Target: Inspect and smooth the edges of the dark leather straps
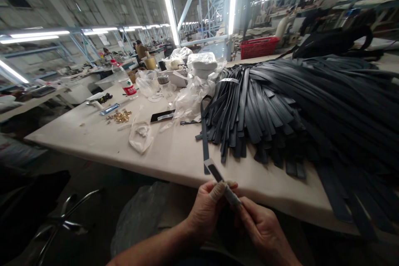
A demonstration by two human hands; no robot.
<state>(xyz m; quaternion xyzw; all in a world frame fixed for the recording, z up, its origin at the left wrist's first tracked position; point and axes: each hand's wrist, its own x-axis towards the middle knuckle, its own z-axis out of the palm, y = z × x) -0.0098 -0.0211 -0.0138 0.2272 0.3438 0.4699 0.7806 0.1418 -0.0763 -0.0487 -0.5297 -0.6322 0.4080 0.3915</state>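
Beyond the table's near edge, both hands meet on a slim flat tool. Its tip is pale with a dark rectangle, and its lower part looks wrapped in grey; its exact kind I cannot make out. My left hand pinches it near the middle, with pale coverings on the thumb and a fingertip. My right hand is closed around the lower end, some of its fingers hidden. Just past the tool's tip lies a single dark strap. To the right spreads a large heap of dark flat straps, several hanging over the edge.
On the pale table are a red-capped bottle, brass-coloured small parts, a clear bag, a black phone-like slab and crumpled plastic. A red basket stands behind. A chair base is at lower left.
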